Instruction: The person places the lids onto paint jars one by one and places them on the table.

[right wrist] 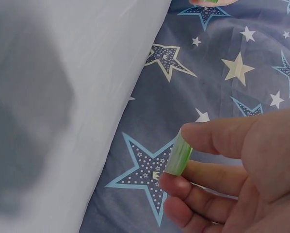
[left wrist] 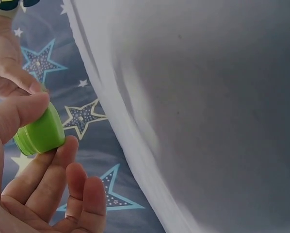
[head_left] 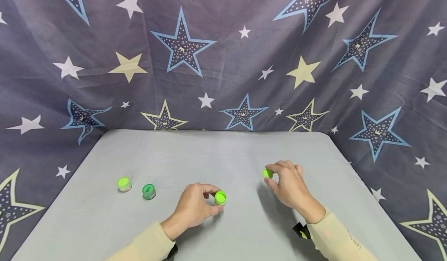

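Note:
My left hand (head_left: 194, 206) pinches a small light-green jar (head_left: 220, 198) between thumb and fingers, near the middle of the table. In the left wrist view the same jar (left wrist: 44, 130) is tilted, with the thumb on one side and fingertips on the other. To the right and a little farther back, my right hand (head_left: 290, 184) holds a round light-green lid (head_left: 267, 173) at its edges. The right wrist view shows this lid (right wrist: 179, 156) edge-on, thin, between thumb and fingertips. Jar and lid are well apart.
On the left of the grey-covered table (head_left: 195, 156) stand two more small jars: one with a light-green top (head_left: 123, 183) and a dark-green jar (head_left: 149, 191). A star-patterned curtain (head_left: 223, 78) hangs behind and beside the table.

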Tool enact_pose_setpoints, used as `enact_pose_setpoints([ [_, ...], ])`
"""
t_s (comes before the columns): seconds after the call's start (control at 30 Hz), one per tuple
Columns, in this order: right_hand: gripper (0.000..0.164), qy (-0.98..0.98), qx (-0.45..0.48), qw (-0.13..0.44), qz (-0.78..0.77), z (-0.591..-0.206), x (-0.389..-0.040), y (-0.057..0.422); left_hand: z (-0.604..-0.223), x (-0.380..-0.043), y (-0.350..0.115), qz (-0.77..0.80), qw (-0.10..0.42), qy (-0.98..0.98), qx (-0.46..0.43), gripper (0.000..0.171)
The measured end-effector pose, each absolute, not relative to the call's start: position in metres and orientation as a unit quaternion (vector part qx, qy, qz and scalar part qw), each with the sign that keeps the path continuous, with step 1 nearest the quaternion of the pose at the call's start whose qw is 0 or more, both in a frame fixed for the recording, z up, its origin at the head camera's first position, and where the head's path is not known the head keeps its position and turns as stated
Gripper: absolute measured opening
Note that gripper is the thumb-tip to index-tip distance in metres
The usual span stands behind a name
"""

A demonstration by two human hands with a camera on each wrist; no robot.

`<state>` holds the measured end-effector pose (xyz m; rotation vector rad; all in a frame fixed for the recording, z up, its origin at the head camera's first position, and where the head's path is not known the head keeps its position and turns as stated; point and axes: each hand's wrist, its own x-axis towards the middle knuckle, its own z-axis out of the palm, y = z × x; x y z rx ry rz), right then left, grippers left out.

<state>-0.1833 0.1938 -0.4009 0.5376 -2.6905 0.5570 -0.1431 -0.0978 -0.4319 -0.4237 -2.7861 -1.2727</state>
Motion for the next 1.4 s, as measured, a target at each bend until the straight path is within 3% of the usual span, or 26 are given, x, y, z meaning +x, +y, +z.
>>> enact_pose_setpoints([
  [1.4, 0.034, -0.931, 0.253, 0.164, 0.208, -0.388, -0.152, 0.162, -0.432, -0.145, -0.086, -0.423, 0.020, -0.895, -0.142, 0.027],
])
